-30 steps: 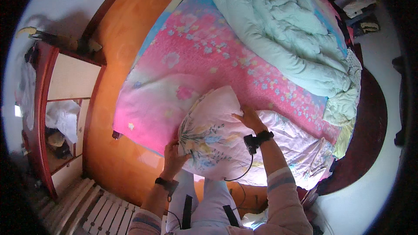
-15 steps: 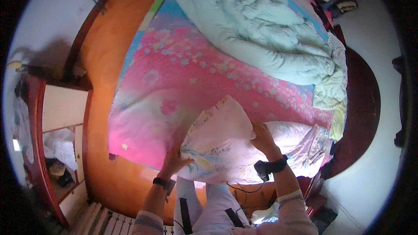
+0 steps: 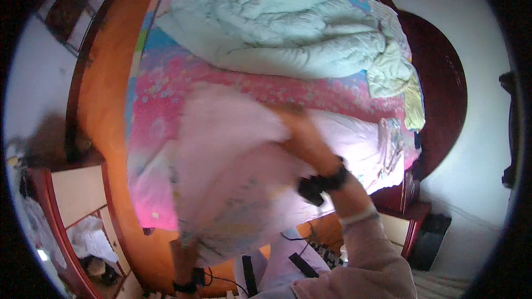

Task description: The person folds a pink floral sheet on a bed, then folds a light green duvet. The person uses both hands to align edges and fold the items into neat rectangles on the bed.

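A pale pink floral bedding cloth spreads in front of me over the near part of the bed, blurred by motion. My right hand is closed on its upper right part, the fingers smeared, with a black strap on the wrist. At the cloth's lower left edge, my left hand grips it low beside the bed; its fingers are partly hidden and blurred. More of the pink cloth runs right, bunched near the headboard. Beneath lies a pink and blue flowered bed cover.
A crumpled mint-green quilt covers the far part of the bed. The dark rounded headboard stands at the right. A mirrored cabinet is at the left, on the orange floor. A yellowish cloth hangs by the headboard.
My left hand has moved down and left, drawing the cloth's edge with it. My right hand has shifted up and left. The cloth is spread wider, and the whole view has turned.
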`<state>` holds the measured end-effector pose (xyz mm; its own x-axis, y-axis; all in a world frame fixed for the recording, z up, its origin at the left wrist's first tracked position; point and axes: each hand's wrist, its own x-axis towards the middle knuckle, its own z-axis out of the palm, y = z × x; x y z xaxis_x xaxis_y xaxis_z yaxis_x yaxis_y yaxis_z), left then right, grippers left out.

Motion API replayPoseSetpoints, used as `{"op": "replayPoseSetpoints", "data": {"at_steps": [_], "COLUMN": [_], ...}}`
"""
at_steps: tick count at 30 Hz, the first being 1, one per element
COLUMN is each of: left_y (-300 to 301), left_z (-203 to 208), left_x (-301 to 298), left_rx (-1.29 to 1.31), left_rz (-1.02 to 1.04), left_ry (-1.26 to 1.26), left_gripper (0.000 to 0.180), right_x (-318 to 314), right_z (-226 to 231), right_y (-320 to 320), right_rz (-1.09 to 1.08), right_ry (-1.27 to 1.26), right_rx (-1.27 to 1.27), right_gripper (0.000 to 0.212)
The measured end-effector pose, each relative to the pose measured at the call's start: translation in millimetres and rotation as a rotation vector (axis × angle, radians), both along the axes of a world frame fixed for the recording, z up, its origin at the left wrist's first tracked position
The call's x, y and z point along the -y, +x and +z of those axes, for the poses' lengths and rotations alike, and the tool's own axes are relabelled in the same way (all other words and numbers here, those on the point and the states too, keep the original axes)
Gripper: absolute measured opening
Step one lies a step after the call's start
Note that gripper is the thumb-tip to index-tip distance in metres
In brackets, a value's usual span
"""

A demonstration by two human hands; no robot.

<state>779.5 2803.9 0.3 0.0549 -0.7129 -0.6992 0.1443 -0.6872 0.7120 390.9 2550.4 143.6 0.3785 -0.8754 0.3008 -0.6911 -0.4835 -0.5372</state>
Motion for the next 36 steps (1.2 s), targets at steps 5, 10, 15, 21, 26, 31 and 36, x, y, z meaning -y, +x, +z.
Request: {"op": "replayPoseSetpoints", "data": {"at_steps": [5, 10, 15, 21, 26, 31, 36], "left_y": [75.8, 72.8, 34.7, 27.4, 11.6, -47.5, -165.3], "left_z": [-85.6, -126.3, -109.8, -60.4, 2.9, 54.0, 106.5], "left_x": [42.9, 39.8, 24.0, 31.3, 26.5, 50.5, 87.6], "left_rx": [0.509, 0.489, 0.470, 0.068, 0.029, 0.007, 0.340], "left_rz": [-0.082, -0.553, -0.349, -0.168, -0.220, -0.191, -0.717], "left_ry": [-0.197, 0.044, 0.037, 0.071, 0.013, 0.038, -0.244], "left_gripper": [0.052, 0.083, 0.090, 0.068, 0.061, 0.066, 0.066], "right_x": [39.5, -73.0, -210.5, -284.3, -284.1, -287.2, -312.2], "right_z": [-109.2, -180.6, -196.3, -221.2, -248.7, -251.1, -231.8], "right_y": [71.7, 83.5, 48.2, 29.9, 19.2, -21.5, -117.1], "right_rz": [-0.110, -0.076, -0.273, -0.379, -0.290, -0.249, -0.537], "right_ry": [0.024, 0.481, 0.691, 0.950, 1.037, 0.889, 0.712], "right_rx": [-0.085, 0.020, -0.116, -0.288, -0.220, 0.093, 0.280], "right_gripper": [0.074, 0.085, 0.079, 0.088, 0.081, 0.065, 0.046]}}
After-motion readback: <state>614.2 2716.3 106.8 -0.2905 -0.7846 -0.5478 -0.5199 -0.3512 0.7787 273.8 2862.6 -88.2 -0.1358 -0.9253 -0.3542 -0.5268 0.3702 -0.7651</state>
